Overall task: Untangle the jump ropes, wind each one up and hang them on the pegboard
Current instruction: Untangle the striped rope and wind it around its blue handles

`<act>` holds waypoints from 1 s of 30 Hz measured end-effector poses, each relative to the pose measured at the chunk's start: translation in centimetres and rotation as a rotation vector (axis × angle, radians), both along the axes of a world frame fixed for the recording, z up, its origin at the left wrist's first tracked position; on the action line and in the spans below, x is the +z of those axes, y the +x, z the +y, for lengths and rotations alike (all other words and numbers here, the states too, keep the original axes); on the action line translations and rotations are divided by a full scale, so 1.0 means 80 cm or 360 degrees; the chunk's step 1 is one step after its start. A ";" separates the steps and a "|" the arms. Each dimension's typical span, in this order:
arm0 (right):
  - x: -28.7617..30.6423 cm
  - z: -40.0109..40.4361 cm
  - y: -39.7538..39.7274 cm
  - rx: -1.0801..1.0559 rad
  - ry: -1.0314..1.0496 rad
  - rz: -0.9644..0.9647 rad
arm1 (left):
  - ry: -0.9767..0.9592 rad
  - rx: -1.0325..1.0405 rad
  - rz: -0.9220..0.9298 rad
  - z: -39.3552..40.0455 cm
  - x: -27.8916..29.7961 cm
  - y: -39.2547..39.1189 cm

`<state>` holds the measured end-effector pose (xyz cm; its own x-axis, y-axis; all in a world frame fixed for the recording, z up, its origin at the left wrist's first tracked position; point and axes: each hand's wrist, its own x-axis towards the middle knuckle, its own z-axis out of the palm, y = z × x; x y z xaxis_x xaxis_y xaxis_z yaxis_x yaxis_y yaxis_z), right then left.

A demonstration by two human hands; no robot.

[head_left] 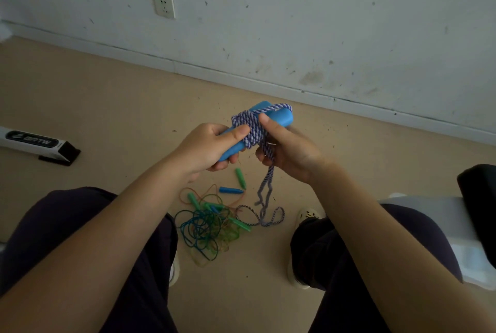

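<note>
Blue plastic jump-rope handles [271,117], two held side by side, sit above the floor between the person's knees, with a purple-and-white braided rope [252,131] wound in several turns around their middle. The left hand [212,144] grips the near ends of the handles, fingers curled beneath and the thumb laid flat on top against the windings. The right hand [290,150] holds the rope: its thumb presses on the coil and its curled fingers close around two strands that run through the palm. Below the right hand these strands hang down and end in loose loops [264,215] on the beige floor [107,107].

A tangled pile of thin green, blue and orange cords [209,230] lies on the floor between the person's feet, touching the loose braided loops. Small green handles are mixed into the pile. A separate green tapered handle [240,178] and a small blue tapered handle [231,190] lie just beyond the pile, close to each other.

A white-and-black bar with a logo plate [35,144] lies on the floor at the left, well apart from the ropes. A scuffed white wall [322,23] with a white socket plate [164,5] runs behind. A white shoe [308,214] shows near the right knee.
</note>
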<state>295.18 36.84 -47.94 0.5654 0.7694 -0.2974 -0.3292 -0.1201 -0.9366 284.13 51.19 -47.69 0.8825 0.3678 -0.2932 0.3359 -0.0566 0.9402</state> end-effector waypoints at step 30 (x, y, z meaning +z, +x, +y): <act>0.003 0.000 -0.008 -0.0092 0.0110 0.0012 | -0.0161 -0.0417 -0.0008 0.003 0.002 -0.012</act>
<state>294.57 36.85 -47.71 0.6074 0.7544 -0.2489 -0.3407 -0.0358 -0.9395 283.18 51.47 -47.52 0.9453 0.0958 -0.3119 0.3173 -0.0467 0.9472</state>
